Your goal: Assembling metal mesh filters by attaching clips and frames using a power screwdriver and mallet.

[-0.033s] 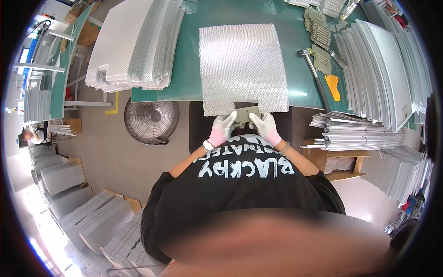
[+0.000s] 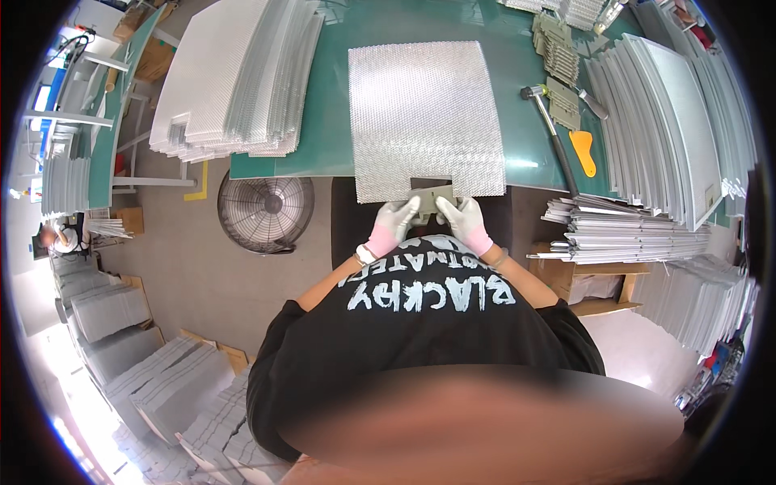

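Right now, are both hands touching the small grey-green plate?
Touching. The head view shows the left hand and right hand gripping the small grey-green plate at opposite ends, each thumb lying over its face.

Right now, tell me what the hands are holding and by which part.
A small grey-green plate, held by its two sides: the left hand grips its left side, the right hand its right.

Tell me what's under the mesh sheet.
The green table shows around the sheet, whose near edge overhangs it. Anything else directly beneath is covered, so can't tell.
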A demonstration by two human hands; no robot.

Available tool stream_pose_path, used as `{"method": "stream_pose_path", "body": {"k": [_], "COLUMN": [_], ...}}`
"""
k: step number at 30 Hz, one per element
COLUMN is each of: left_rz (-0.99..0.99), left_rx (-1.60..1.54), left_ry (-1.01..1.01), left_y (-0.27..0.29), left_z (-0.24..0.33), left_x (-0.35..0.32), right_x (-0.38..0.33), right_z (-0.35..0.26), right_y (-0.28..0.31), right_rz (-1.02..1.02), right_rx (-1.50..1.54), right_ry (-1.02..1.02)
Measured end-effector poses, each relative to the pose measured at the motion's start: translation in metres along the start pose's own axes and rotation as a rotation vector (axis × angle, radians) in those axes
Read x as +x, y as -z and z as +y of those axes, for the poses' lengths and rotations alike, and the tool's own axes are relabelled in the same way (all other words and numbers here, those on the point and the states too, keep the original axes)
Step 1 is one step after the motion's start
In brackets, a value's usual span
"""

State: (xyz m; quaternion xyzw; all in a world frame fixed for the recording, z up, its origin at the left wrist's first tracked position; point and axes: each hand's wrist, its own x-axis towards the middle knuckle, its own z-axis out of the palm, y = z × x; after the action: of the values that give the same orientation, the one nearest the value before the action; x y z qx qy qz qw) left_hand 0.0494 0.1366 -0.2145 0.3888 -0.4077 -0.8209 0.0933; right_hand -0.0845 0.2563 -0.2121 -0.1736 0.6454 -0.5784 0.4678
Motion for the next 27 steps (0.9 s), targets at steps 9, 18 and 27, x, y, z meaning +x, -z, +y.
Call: {"method": "stream_pose_path", "body": {"k": [9, 18, 27], "left_rz": [-0.083, -0.676, -0.465], "left_rx": [0.111, 0.843, 1.864], "left_ry": [0.014, 0.199, -1.081], "left_y": [0.014, 0.007, -0.053], "left_z": [-0.015, 0.046, 0.147], "left_x": [0.012, -0.020, 0.079], "right_x": [-0.004, 0.004, -0.012], "right_z": [0.000, 0.029, -0.011], "right_y": [0.002, 0.017, -0.008], "right_rz": [0.388, 0.056, 0.178], "right_rx": [0.069, 0.101, 0.138], "right_ry": [0.009, 0.039, 0.030]}}
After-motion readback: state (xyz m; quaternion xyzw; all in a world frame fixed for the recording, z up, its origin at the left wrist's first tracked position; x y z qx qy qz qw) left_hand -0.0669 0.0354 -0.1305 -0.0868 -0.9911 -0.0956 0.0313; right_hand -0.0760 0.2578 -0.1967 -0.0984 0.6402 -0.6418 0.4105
